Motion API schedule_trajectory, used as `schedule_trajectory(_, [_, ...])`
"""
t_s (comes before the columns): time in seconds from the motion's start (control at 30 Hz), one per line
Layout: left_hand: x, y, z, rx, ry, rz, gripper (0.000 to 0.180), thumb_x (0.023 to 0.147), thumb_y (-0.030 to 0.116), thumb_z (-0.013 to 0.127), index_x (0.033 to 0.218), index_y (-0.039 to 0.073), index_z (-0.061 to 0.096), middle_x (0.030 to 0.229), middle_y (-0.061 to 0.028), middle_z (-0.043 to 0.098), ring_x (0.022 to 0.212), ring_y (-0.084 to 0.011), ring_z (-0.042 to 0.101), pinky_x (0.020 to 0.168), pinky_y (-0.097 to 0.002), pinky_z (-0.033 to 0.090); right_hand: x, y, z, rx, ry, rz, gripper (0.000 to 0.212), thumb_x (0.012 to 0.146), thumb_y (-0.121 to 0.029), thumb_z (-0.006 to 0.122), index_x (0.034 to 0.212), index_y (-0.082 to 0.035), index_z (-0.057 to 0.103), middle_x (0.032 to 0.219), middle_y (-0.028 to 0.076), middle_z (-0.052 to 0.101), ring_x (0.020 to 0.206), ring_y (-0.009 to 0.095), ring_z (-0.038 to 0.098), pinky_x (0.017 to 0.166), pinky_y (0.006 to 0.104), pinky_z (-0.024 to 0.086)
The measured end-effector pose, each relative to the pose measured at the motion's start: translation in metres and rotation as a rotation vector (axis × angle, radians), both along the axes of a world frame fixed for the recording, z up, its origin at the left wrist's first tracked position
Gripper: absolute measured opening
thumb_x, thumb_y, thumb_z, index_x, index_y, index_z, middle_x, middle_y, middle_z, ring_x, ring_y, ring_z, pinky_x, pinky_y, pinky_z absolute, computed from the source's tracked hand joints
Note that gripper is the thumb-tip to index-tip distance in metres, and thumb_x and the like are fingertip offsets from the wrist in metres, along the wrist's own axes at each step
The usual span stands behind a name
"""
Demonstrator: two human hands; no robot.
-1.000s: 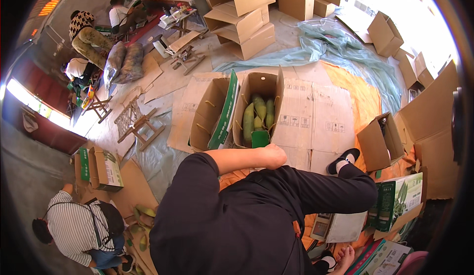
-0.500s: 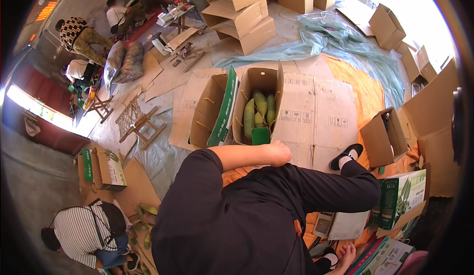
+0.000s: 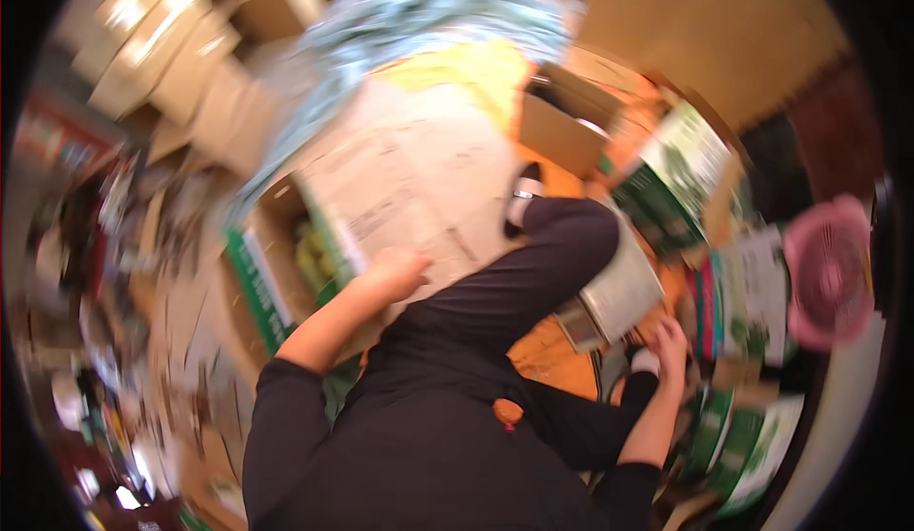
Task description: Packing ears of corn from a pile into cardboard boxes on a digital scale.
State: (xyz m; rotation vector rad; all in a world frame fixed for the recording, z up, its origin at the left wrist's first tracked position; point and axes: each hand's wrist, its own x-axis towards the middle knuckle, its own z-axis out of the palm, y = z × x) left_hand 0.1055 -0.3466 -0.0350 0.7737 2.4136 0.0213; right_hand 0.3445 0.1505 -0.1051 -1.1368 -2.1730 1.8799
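Observation:
My left hand (image 3: pixel 400 274) is closed in a loose fist with nothing showing in it, beside an open carton (image 3: pixel 267 274) with a green panel. Blurred long green produce (image 3: pixel 314 257), which looks like ears of corn in the husk, lies inside that carton. My right hand (image 3: pixel 670 342) hangs low on the right, fingers loosely apart and holding nothing that I can see. Nearest to it is a flat pale platform with a box-like end, resembling a weighing scale (image 3: pixel 621 288). Motion smears much of the view.
Flattened cardboard (image 3: pixel 409 169) covers the floor ahead. Beyond it lie an orange sheet (image 3: pixel 466 69) and crumpled blue plastic (image 3: pixel 428 12). Right of me stand an open brown carton (image 3: pixel 562 131), a green-and-white carton (image 3: pixel 676 179) and a pink basket (image 3: pixel 830 274). Stacked cartons (image 3: pixel 171 55) rise at the far left.
My view has swung to the right, so the carton of produce now sits further left and the pink basket shows fully. My right hand and forearm have come further into view. Left fist stays closed.

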Motion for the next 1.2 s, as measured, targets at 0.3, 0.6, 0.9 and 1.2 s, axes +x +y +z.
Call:
schedule_trajectory(0.3, [-0.039, 0.108, 0.048, 0.485, 0.18, -0.15, 0.03, 0.08, 0.018, 0.063, 0.108, 0.007, 0.061, 0.1, -0.0148, 0.061, 0.095, -0.0344, 0.058, 0.079, -0.0417, 0.047, 0.021, -0.016, 0.071, 0.133, 0.034, -0.221, 0.026, 0.086, -0.016, 0.057, 0.109, -0.004, 0.057, 0.083, 0.002, 0.062, 0.067, 0.008, 0.056, 0.055, 0.0213, 0.042])
schedule_trajectory(0.6, [-0.052, 0.243, 0.084, 0.776, 0.135, -0.441, 0.03, 0.079, 0.008, 0.063, 0.108, 0.001, 0.06, 0.109, -0.0149, 0.059, 0.103, -0.0318, 0.056, 0.089, -0.0368, 0.044, 0.108, -0.018, 0.084, 0.224, 0.208, -0.355, 0.022, 0.085, -0.006, 0.056, 0.106, -0.001, 0.057, 0.084, 0.003, 0.059, 0.069, 0.008, 0.054, 0.06, 0.0221, 0.044])
schedule_trajectory(0.9, [-0.024, 0.307, 0.06, 0.651, 0.225, -0.714, 0.032, 0.073, 0.012, 0.066, 0.104, 0.004, 0.063, 0.111, -0.0114, 0.059, 0.109, -0.0288, 0.052, 0.094, -0.0406, 0.037, 0.22, -0.018, 0.078, 0.279, 0.088, -0.879, 0.022, 0.085, -0.006, 0.054, 0.106, 0.001, 0.057, 0.083, 0.005, 0.061, 0.068, 0.01, 0.056, 0.059, 0.0238, 0.046])
schedule_trajectory(1.2, [-0.01, 0.311, 0.061, 0.574, 0.388, -0.783, 0.03, 0.074, 0.013, 0.066, 0.102, 0.004, 0.063, 0.103, -0.0112, 0.061, 0.103, -0.0284, 0.054, 0.093, -0.0394, 0.037, 0.325, 0.018, 0.035, 0.084, -0.044, -1.32, 0.022, 0.087, -0.012, 0.055, 0.108, -0.006, 0.058, 0.088, 0.001, 0.061, 0.068, 0.01, 0.057, 0.055, 0.0249, 0.045])
